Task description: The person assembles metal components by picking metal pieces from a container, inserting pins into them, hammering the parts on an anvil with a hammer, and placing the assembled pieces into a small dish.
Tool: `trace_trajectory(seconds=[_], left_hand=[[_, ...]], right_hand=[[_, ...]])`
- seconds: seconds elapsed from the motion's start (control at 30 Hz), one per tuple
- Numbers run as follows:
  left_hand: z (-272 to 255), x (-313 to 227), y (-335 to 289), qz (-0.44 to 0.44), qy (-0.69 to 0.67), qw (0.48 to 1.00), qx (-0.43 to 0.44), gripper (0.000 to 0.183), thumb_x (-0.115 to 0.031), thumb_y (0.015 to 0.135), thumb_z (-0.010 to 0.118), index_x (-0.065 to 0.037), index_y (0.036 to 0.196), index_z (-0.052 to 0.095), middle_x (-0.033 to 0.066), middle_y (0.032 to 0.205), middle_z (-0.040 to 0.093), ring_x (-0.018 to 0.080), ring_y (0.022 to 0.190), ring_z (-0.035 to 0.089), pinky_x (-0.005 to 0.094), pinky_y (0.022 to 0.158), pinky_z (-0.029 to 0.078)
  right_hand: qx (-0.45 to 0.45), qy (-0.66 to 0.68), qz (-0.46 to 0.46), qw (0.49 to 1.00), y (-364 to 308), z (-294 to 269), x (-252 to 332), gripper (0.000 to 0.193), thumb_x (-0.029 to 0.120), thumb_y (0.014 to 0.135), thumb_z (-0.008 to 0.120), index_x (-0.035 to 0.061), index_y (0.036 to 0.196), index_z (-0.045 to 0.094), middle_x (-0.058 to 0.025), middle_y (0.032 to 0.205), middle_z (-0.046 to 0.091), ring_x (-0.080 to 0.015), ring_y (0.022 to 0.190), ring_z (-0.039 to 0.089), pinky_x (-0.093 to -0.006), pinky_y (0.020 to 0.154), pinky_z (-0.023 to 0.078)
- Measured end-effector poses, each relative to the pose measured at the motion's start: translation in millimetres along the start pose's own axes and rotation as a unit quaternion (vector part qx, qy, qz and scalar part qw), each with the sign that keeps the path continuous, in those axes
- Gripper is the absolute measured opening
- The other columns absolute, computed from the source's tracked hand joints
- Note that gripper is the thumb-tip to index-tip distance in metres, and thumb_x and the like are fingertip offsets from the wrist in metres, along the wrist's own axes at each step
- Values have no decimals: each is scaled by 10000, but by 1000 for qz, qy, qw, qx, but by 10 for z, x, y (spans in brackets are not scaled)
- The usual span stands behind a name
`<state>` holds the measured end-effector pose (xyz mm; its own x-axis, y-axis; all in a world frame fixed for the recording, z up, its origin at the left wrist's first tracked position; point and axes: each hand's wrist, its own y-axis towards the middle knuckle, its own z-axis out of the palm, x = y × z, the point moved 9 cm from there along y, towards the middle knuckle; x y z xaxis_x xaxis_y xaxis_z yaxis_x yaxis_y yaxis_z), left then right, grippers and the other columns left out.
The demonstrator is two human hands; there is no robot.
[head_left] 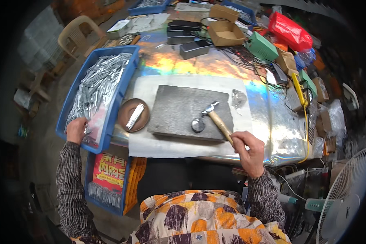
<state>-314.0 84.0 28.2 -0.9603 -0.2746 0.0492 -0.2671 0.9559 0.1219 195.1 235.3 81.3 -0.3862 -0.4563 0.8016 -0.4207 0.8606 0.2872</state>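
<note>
My right hand is wrapped round the wooden handle of a hammer. The hammer's metal head rests on or just above a thick grey steel block, beside a small round dark metal piece. My left hand reaches into the near end of a blue tray, fingers closed; silvery bits show at the fingertips, too small to name. Slender shiny metal parts fill much of that tray. Between tray and block, a brown round bowl holds several of the same metal parts.
White sheeting lies under the block, with a small clear plastic bag on it. Behind are cardboard boxes, dark cables and a green box. A second blue crate sits below left; a white fan stands at right.
</note>
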Motion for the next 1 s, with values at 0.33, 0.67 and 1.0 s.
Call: trace_trajectory(seconds=[0.33, 0.67, 1.0], left_hand=[[-920, -810, -40, -41, -267, 937, -222, 119, 50, 814, 603, 27, 928, 579, 71, 811, 622, 116, 745, 619, 254, 646, 492], [-545, -1938, 235, -71, -679, 725, -94, 82, -3, 861, 590, 28, 936, 577, 94, 834, 636, 139, 751, 645, 249, 683, 542], [-142, -2146, 241, -101, -692, 711, -75, 49, 38, 831, 596, 33, 880, 597, 48, 783, 615, 98, 664, 613, 210, 561, 500]], right_hand=[[-81, -254, -56, 962, 337, -325, -844, 60, 33, 781, 613, 47, 839, 616, -107, 777, 592, -317, 664, 590, -383, 586, 465], [-33, -382, -36, 923, 552, -1, -1312, 36, 86, 779, 603, 74, 809, 621, -91, 778, 573, -305, 651, 594, -398, 581, 478], [55, -472, -63, 877, 671, 208, -1187, 34, 18, 758, 527, 5, 755, 559, -161, 769, 571, -302, 639, 630, -383, 542, 509]])
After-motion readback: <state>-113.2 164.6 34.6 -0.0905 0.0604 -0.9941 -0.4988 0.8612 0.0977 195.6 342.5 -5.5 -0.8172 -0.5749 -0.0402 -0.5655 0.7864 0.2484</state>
